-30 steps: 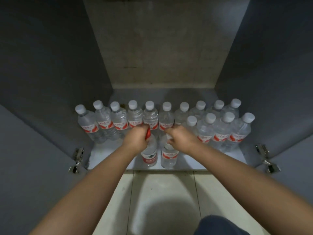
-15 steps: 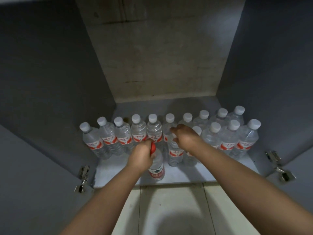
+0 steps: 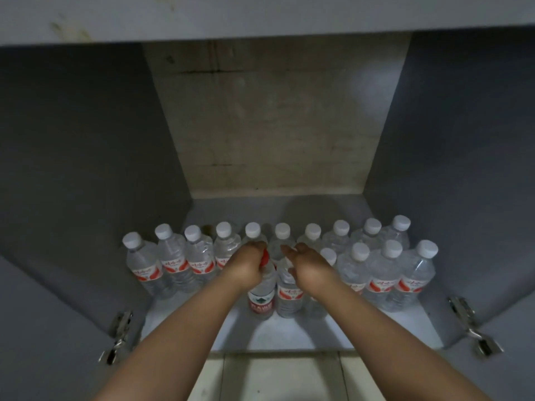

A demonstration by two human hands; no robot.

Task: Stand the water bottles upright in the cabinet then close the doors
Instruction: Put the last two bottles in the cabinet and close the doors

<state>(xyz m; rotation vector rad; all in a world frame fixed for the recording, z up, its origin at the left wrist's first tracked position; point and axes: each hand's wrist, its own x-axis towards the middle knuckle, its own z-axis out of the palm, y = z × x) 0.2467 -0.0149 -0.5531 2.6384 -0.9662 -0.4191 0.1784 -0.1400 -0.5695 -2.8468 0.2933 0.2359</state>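
Observation:
Several clear water bottles with white caps and red labels (image 3: pixel 173 264) stand upright in a back row across the cabinet floor (image 3: pixel 289 331); a shorter second row stands at the right (image 3: pixel 385 282). My left hand (image 3: pixel 246 267) grips the top of an upright red-capped bottle (image 3: pixel 262 299) in front of the back row. My right hand (image 3: pixel 307 264) holds the top of a white-capped bottle (image 3: pixel 289 296) right beside it. Both caps are mostly hidden by my fingers.
Both grey cabinet doors stand swung open, the left door (image 3: pixel 43 328) and the right door (image 3: pixel 515 328), with metal hinges at the left (image 3: pixel 118 337) and at the right (image 3: pixel 474 328). A bare concrete back wall (image 3: pixel 275 125) closes the cabinet. Pale floor tile (image 3: pixel 278 377) lies in front.
Both hands have pushed their bottles back from the shelf's front edge toward the rows. The right-hand bottle went first, then the red-capped one beside it. The view tilted upward.

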